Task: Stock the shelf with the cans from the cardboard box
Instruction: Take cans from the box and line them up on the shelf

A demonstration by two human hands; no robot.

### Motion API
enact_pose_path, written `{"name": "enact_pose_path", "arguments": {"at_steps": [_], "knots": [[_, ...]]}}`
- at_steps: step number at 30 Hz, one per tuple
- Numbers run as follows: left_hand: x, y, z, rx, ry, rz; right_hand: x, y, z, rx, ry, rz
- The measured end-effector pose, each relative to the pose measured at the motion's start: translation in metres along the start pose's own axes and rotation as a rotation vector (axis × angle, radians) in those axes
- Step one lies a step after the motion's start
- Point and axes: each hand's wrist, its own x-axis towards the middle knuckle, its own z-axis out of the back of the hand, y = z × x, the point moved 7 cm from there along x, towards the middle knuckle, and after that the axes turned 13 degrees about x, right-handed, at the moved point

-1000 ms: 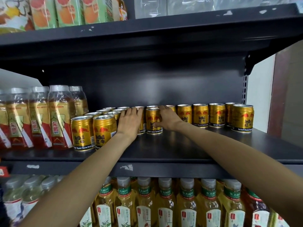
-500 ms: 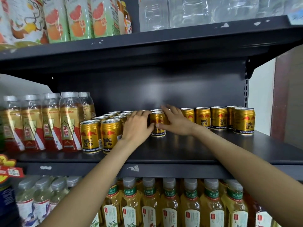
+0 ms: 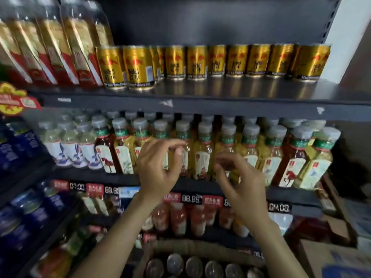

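Note:
Gold cans [image 3: 196, 63] stand in a row along the dark upper shelf [image 3: 200, 91], with two more gold cans [image 3: 128, 67] nearer the front at the left. At the bottom of the view a cardboard box [image 3: 200, 248] shows the silver tops of several cans [image 3: 193, 266]. My left hand [image 3: 158, 169] and my right hand [image 3: 239, 181] hang in mid-air in front of the tea bottles, below the can shelf and above the box. Both have loosely curled fingers and hold nothing.
Red and gold bottles [image 3: 50, 49] stand left of the cans. Yellow tea bottles [image 3: 204, 153] fill the shelf below. Price tags [image 3: 190, 198] line that shelf's edge. Blue bottles [image 3: 22, 215] are at the left, another carton [image 3: 329, 257] at the lower right.
Both hands let go of the cans on the upper shelf and came down and back toward me. The view tilted downward, so the box of cans now shows.

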Motion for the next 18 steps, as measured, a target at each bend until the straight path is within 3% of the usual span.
{"name": "enact_pose_path", "arguments": {"at_steps": [4,11,13,18], "knots": [[-0.101,0.025,-0.006,0.012,0.378,0.293,-0.094,-0.062,-0.028,0.047,0.306,-0.408],[-0.286,0.053,0.001,0.122,1.092,0.647,-0.227,-0.116,-0.042,-0.128,0.459,-0.705],[-0.328,0.054,0.010,0.175,1.157,0.670,-0.256,-0.125,-0.054,-0.234,0.562,-0.743],[-0.390,0.055,0.014,0.347,1.311,0.526,-0.313,-0.145,-0.095,-0.390,0.784,-0.752]]}}
